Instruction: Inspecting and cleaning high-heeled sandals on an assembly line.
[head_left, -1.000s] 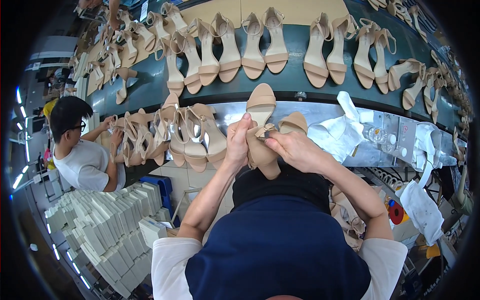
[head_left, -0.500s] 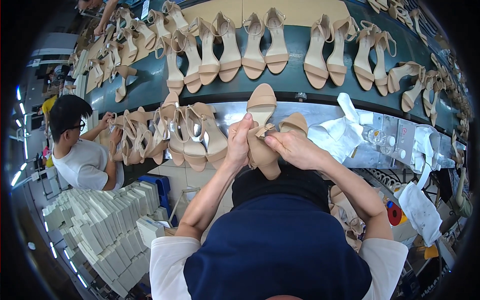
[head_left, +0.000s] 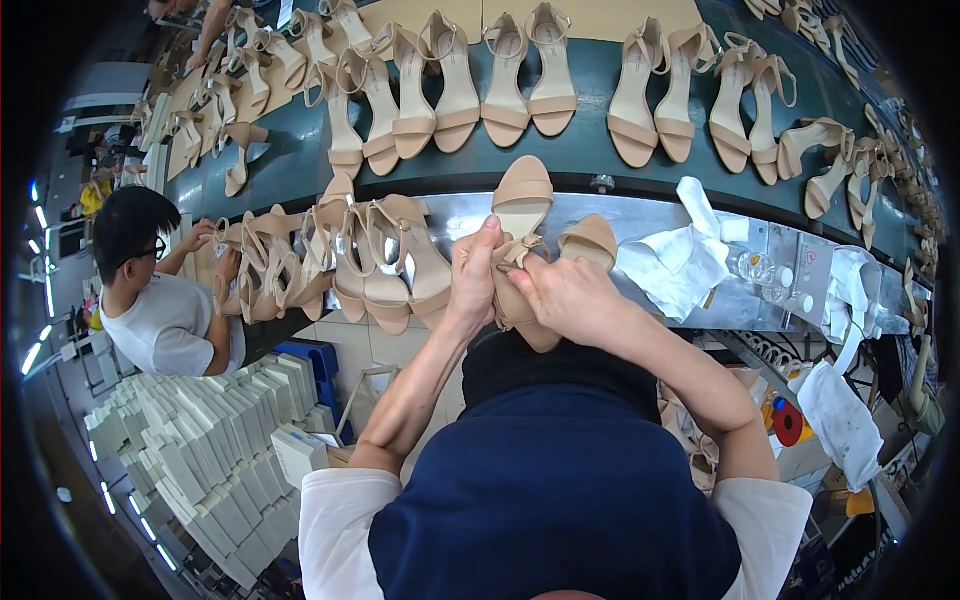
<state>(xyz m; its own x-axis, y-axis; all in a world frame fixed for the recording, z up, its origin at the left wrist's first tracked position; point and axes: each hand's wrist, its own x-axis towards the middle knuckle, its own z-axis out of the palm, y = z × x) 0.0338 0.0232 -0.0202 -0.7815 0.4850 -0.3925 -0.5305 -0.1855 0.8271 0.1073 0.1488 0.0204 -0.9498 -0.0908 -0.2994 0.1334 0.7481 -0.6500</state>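
A beige high-heeled sandal (head_left: 524, 190) is in front of me, its toe pointing away and its block heel toward my body. My left hand (head_left: 475, 272) is closed around its left side, thumb up along the edge. Over the back part, the fingers of my right hand (head_left: 575, 300) pinch the thin ankle strap (head_left: 520, 253) close to its buckle. My own fingers partly hide the strap end. Another beige sandal (head_left: 590, 238) lies just beyond my right hand on the metal ledge (head_left: 455, 222), its rear covered by that hand.
Several beige sandals (head_left: 390, 265) stand left on the ledge; more line the green conveyor belt (head_left: 590, 100) beyond. White cloths (head_left: 675, 270) and clear bottles (head_left: 775, 280) lie right. A co-worker (head_left: 165, 300) handles sandals at left, near stacked pale boxes (head_left: 190, 450).
My right hand has shifted left and turned over the heel part, its fingers now closer to the strap buckle. My left hand keeps its hold on the sandal.
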